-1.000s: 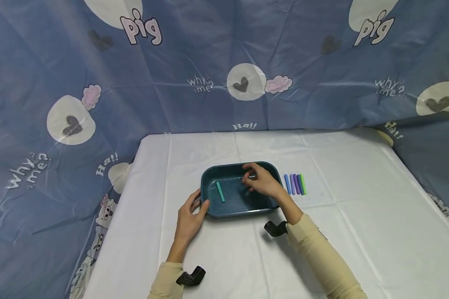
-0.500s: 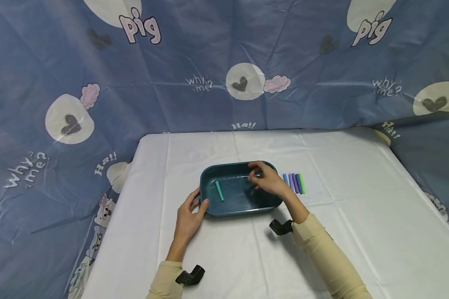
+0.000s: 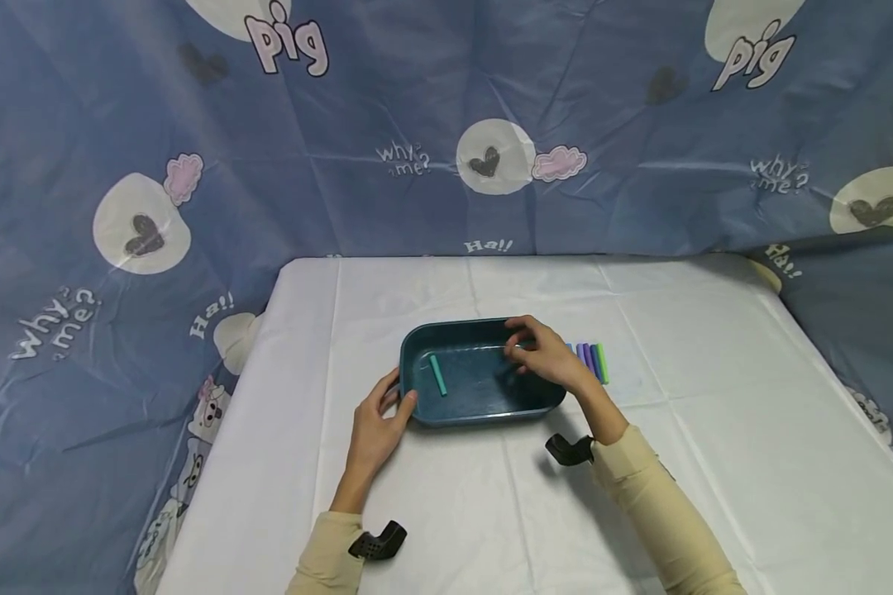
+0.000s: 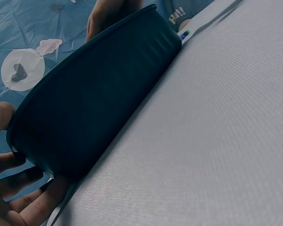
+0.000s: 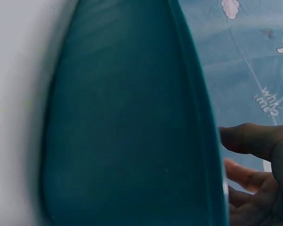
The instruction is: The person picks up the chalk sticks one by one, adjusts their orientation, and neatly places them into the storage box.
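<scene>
A dark teal plastic tray [image 3: 476, 413] stands on the white-covered table, with a green stick [image 3: 438, 375] lying in its left part. My left hand [image 3: 373, 438] grips the tray's left end, thumb at the rim and fingers against the outer wall, as the left wrist view also shows. Over the tray's right end hovers my right hand [image 3: 543, 355], fingers loosely bent and nothing visible in them. In the right wrist view the tray's wall [image 5: 127, 113] hides part of that hand [image 5: 264, 174].
Just right of the tray, several coloured sticks [image 3: 594, 362] in blue, purple and green lie side by side, partly hidden by my right hand. White cloth [image 3: 714, 463] covers the table. A blue printed curtain [image 3: 387, 99] hangs behind it.
My right hand has drifted right over the tray, toward its right end, and now covers more of the coloured sticks. My left hand, the tray and the green stick keep their places.
</scene>
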Demonstrator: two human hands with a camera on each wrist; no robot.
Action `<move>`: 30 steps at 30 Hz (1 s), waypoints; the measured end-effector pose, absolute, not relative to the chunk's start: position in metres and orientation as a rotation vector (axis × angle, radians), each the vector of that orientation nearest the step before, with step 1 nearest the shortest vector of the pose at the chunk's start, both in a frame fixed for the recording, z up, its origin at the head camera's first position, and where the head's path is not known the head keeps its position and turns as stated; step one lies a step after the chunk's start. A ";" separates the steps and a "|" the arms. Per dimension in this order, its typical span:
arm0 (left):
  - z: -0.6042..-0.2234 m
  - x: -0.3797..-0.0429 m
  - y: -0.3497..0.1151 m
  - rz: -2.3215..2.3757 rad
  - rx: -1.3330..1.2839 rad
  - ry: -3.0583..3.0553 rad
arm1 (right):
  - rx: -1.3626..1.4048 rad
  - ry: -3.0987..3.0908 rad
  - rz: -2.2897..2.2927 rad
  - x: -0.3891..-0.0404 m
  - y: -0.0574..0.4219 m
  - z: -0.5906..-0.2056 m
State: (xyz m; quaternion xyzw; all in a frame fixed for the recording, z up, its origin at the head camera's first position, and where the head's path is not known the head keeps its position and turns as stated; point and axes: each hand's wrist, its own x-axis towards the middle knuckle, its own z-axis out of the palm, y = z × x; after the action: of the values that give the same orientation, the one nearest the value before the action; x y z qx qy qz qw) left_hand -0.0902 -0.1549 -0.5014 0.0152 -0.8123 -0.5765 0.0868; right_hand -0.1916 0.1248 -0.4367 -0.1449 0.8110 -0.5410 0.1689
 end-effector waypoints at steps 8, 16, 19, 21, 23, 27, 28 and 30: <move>-0.500 -0.091 -0.154 -1.693 0.046 -2.427 | -0.378 2.320 -1.559 -0.194 0.143 -0.428; -0.502 -0.090 -0.156 -1.693 0.069 -2.452 | -0.360 2.291 -1.595 -0.195 0.153 -0.426; -0.503 -0.090 -0.156 -1.702 0.065 -2.443 | -0.347 2.294 -1.593 -0.195 0.157 -0.426; -0.503 -0.090 -0.156 -1.708 0.059 -2.434 | -0.330 2.286 -1.607 -0.195 0.159 -0.426; -0.503 -0.090 -0.156 -1.710 0.053 -2.432 | -0.314 2.278 -1.616 -0.195 0.163 -0.427; -0.503 -0.091 -0.156 -1.716 0.050 -2.432 | -0.302 2.271 -1.633 -0.195 0.169 -0.428; -0.503 -0.091 -0.155 -1.718 0.049 -2.432 | -0.300 2.273 -1.636 -0.195 0.170 -0.427; -0.503 -0.091 -0.155 -1.722 0.045 -2.431 | -0.296 2.280 -1.643 -0.194 0.172 -0.427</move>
State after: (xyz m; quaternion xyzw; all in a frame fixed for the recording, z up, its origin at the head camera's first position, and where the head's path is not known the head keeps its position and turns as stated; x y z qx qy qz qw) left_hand -0.0907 -0.1546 -0.5028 0.0150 -0.8132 -0.5761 0.0811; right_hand -0.1941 0.1720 -0.4270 -0.1034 0.7968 -0.5741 0.1574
